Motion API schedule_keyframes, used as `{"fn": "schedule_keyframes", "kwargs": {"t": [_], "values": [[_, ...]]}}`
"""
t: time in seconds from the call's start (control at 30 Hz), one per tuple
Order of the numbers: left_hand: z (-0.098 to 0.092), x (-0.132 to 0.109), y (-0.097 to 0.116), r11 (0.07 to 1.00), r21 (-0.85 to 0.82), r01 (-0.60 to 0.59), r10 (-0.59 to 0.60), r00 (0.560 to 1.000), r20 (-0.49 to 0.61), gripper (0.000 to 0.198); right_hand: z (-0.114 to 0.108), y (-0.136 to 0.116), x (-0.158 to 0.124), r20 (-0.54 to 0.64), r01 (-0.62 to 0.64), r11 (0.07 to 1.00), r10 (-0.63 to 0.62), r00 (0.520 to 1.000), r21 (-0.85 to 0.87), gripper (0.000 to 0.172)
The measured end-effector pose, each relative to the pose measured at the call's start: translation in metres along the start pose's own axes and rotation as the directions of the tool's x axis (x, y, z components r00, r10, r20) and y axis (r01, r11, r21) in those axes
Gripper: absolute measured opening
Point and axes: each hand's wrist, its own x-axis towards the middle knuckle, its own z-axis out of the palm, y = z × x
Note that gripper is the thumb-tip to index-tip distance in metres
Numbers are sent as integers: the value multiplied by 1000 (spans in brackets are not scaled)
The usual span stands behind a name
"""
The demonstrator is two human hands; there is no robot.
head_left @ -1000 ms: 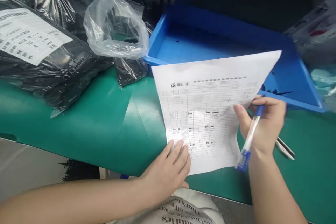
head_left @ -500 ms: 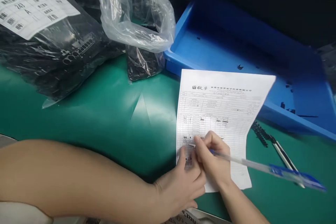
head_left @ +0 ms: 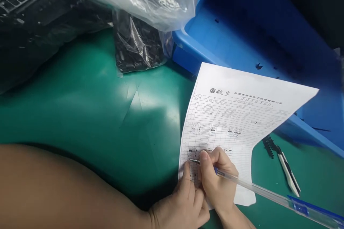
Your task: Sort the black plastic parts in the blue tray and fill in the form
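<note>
A printed form with table rows and some handwritten entries lies on the green table, its far edge raised against the blue bin. My right hand pinches a clear pen with a blue cap on its back end. The pen's metal tip touches the form's left columns. Just left of the tip, my left hand rests on the lower left of the sheet. Its index finger is stretched out and the other fingers are loosely bent, with nothing seen in them.
Behind the form, a blue bin holds several small dark pieces. A black-and-white utility knife lies right of the form beside dark toothed parts. Clear plastic bags and a bag of black parts stand at the back left.
The view has moved closer and shifted, so the bags sit higher in it. The pen tip is now slightly lower on the form, and my left index finger points up beside it.
</note>
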Motion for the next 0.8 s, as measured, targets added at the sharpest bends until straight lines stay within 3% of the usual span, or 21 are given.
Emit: {"fn": "schedule_keyframes", "kwargs": {"t": [0.2,0.5,0.8], "values": [[6,1,1,1000,-8,17,-18,997,-76,33,-1,2,0,13,91,995,-91,996,-27,31],[10,1,7,999,-23,46,-47,995,-90,28,-2,3,-2,43,35,999,-36,998,31,30],[10,1,6,999,-38,36,-39,995,-93,27,-1,4,0,16,62,998,-62,998,10,30]]}}
